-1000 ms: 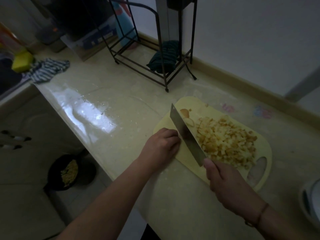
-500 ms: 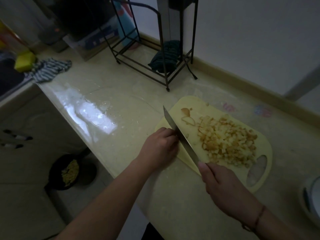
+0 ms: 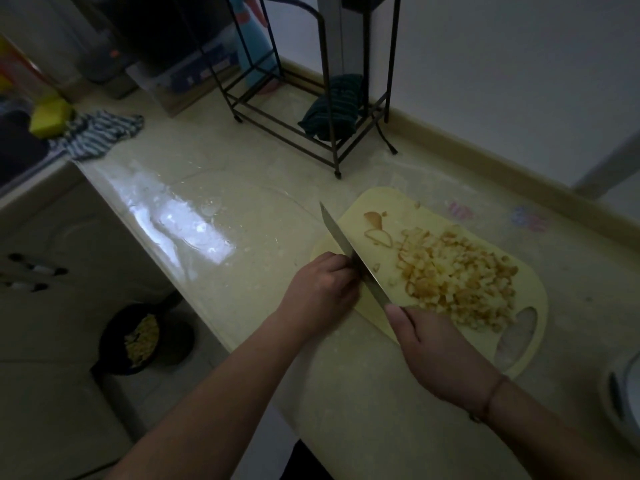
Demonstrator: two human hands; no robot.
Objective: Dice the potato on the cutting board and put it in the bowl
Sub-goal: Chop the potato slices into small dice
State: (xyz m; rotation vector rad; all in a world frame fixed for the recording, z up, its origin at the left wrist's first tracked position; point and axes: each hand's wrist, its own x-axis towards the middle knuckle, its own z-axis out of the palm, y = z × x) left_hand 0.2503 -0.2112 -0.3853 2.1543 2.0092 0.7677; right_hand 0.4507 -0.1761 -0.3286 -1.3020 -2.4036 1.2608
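We see a pale glossy desk [image 3: 242, 188] running from far left to near right, with a wet shine on its left part. On its far side stands a black wire rack [image 3: 311, 109] holding a dark folded cloth [image 3: 334, 107], and at the far left edge lie a striped rag [image 3: 98, 133] and a yellow sponge [image 3: 48, 116]. Down on the floor to the left sits a dark pan [image 3: 145, 337] with something yellow in it. The yellow cutting board [image 3: 391, 206] lies on the right part of the desk, its handle hole toward the near right. On it the diced potato [image 3: 457, 278] makes 1 loose heap right of centre, with 2 bigger scraps [image 3: 377, 233] just beyond it toward the far left. The knife [image 3: 349, 251] lies slanted across the board's left part, tip pointing far left. Our right hand [image 3: 440, 355] is curled round its handle at the board's near edge. Our left hand [image 3: 322, 292] rests on the board's left end, fingers curled under and knuckles touching the blade's left face; we cannot tell whether it holds anything. A white rim [image 3: 623, 396] shows at the near right edge.
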